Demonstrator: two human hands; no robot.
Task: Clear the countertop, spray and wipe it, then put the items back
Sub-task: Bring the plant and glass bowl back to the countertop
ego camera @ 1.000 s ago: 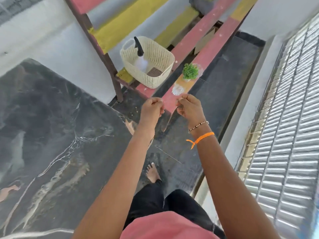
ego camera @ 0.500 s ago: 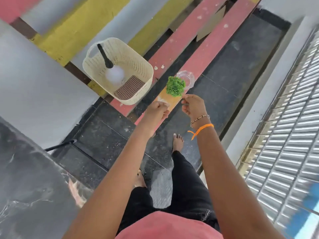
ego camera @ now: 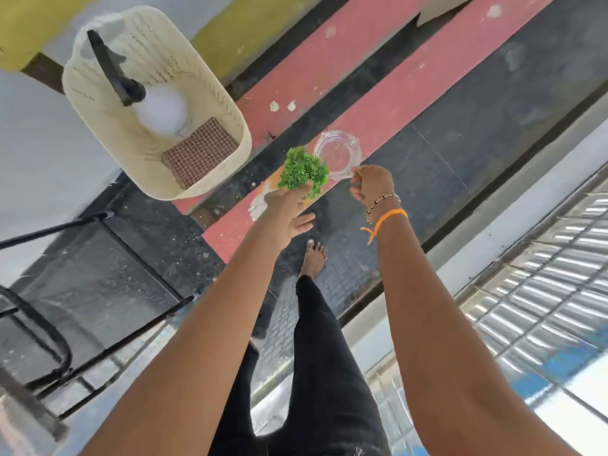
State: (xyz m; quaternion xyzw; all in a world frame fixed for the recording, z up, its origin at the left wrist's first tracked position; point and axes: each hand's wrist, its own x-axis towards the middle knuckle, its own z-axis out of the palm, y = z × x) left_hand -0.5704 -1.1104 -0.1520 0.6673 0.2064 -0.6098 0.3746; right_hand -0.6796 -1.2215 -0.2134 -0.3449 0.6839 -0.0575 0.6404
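- Nearest are two bare arms, black trousers and one bare foot (ego camera: 314, 258) on the dark floor (ego camera: 460, 126).
- The left hand (ego camera: 288, 213) reaches under the small green plant (ego camera: 302, 172). Its fingertips are hidden by the leaves, so I cannot tell if it grips the plant.
- The right hand (ego camera: 370, 185) pinches the rim of one clear glass dish (ego camera: 337, 153) with curled fingers.
- Plant and dish touch, near the end of a pink plank surface (ego camera: 411, 93). The plant's pot is hidden.
- Farther left sits one cream basket (ego camera: 210, 93), jutting over the plank edge.
- Inside it are one blurry spray bottle (ego camera: 161, 108) and one brown checked cloth (ego camera: 199, 153).
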